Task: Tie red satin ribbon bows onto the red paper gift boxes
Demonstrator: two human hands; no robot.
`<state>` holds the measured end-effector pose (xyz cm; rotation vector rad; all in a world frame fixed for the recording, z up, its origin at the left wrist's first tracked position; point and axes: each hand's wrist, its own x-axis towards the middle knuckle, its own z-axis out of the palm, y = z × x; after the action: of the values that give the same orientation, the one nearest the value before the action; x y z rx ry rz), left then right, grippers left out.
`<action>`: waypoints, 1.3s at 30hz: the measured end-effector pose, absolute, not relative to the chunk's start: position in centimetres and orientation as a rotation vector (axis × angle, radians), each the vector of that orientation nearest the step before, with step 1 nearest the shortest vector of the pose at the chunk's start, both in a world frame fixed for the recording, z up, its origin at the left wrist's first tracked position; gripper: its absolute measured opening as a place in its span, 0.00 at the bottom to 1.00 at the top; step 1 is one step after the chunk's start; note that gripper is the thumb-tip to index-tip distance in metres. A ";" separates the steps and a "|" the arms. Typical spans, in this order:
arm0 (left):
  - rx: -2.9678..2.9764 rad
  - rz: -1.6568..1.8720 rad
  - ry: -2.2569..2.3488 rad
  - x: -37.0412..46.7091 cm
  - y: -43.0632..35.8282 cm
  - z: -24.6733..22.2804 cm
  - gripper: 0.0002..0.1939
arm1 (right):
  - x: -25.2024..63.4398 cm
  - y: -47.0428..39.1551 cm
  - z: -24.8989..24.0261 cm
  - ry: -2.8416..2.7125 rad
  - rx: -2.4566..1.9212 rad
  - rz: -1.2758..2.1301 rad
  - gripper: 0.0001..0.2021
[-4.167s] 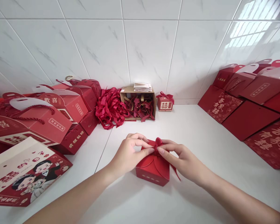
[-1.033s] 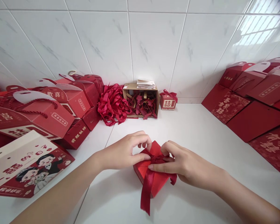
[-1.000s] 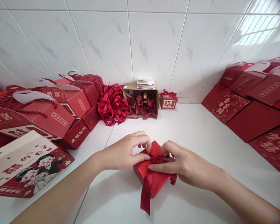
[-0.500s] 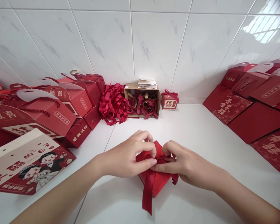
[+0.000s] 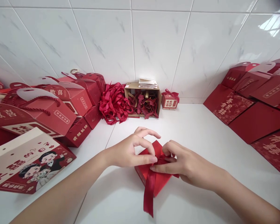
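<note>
Keeping the ribbon [image 5: 148, 196] taut suits this knot-work: the right hand [image 5: 189, 163] pinches it; the left hand [image 5: 128, 151] curls thumb and forefinger there, grip unclear. Best keep the red box [image 5: 161, 181], near centre, steady beneath.

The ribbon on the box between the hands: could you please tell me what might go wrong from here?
The ribbon might slip loose if the right hand, which seems to pinch it, eased off early. One end hangs past the near edge of the box, so the ends could come out uneven. The box sits on a smooth-looking counter, so a hard pull might shift it.
</note>
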<state>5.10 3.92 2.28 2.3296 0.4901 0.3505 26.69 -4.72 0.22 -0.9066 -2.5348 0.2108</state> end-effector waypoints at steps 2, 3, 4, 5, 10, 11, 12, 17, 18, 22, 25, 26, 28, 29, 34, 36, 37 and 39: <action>2.288 0.327 0.491 5.1 3.8 2.3 0.07 | 26.7 -4.7 0.2 -2.523 -0.895 0.211 0.18; 2.295 0.319 0.517 5.2 3.7 2.4 0.08 | 26.7 -4.7 0.1 -2.519 -0.890 0.203 0.18; 2.322 0.317 0.557 5.2 3.6 2.4 0.09 | 26.7 -4.7 0.1 -2.517 -0.882 0.192 0.18; 2.371 0.327 0.609 5.3 3.6 2.5 0.10 | 26.8 -4.7 0.1 -2.517 -0.877 0.180 0.18; 2.569 0.374 0.729 5.2 3.3 3.1 0.13 | 26.7 -4.8 0.1 -2.537 -0.927 0.168 0.17; 2.538 0.341 0.696 5.2 3.3 3.1 0.12 | 26.7 -4.8 0.0 -2.543 -0.938 0.167 0.18; 2.497 0.303 0.663 5.1 3.3 3.2 0.12 | 26.7 -4.8 0.0 -2.546 -0.939 0.161 0.18; 2.399 0.327 0.701 4.9 3.6 3.1 0.18 | 26.8 -4.7 -0.1 -2.529 -0.908 0.160 0.18; 2.392 0.365 0.724 5.0 3.6 3.1 0.18 | 26.7 -4.7 -0.1 -2.529 -0.916 0.174 0.18; 2.235 0.505 0.750 5.9 3.2 2.6 0.17 | 26.7 -4.7 0.0 -2.520 -0.936 0.245 0.18; 2.027 0.549 0.754 6.6 2.6 2.0 0.14 | 26.9 -4.8 -0.1 -2.449 -0.891 0.302 0.18; 1.976 0.551 0.756 6.7 2.4 1.9 0.12 | 27.1 -4.8 -0.2 -2.421 -0.875 0.320 0.18; 1.915 0.548 0.758 6.9 2.1 1.7 0.10 | 27.4 -4.7 -0.4 -2.367 -0.856 0.359 0.21; 1.902 0.548 0.760 7.0 2.0 1.7 0.09 | 27.5 -4.6 -0.4 -2.336 -0.848 0.368 0.21; 1.892 0.524 0.773 7.0 1.8 1.8 0.08 | 27.6 -4.2 -0.4 -2.155 -0.860 0.406 0.13; 1.871 0.522 0.776 6.9 1.7 1.8 0.08 | 27.5 -4.1 -0.3 -2.097 -0.901 0.449 0.10; 1.858 0.528 0.777 7.0 1.7 1.7 0.08 | 27.6 -4.0 -0.2 -2.073 -0.929 0.467 0.10; 1.838 0.548 0.779 7.0 1.7 1.4 0.10 | 27.7 -4.0 -0.1 -2.042 -0.984 0.499 0.10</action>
<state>6.98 1.73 1.44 1.8375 0.7792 0.5483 27.74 -3.96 -0.10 -0.9839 -2.0418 0.4995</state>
